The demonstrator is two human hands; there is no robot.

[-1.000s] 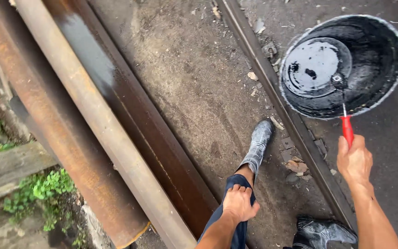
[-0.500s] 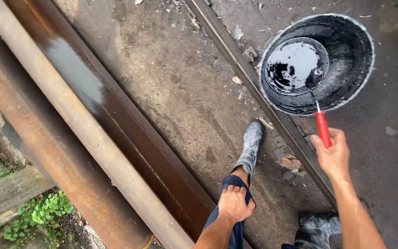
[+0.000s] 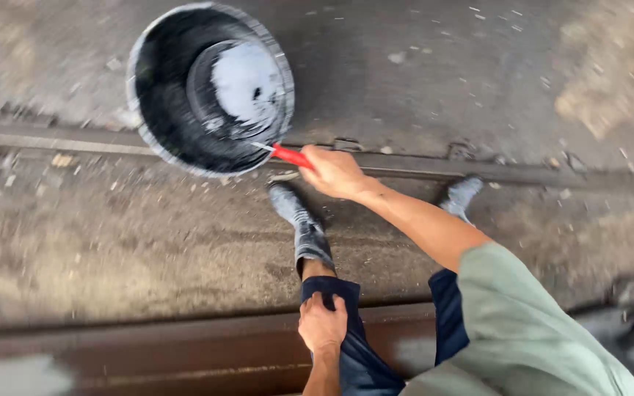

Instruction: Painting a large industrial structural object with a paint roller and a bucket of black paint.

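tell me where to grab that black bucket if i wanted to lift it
Probably by the rim on its near side, coming from above. The black bucket stands upright and open on the ground, no handle is visible in this blurred view, and dark liquid sits in it, so keep it level. The right hand already holds a red-handled tool at the near edge.
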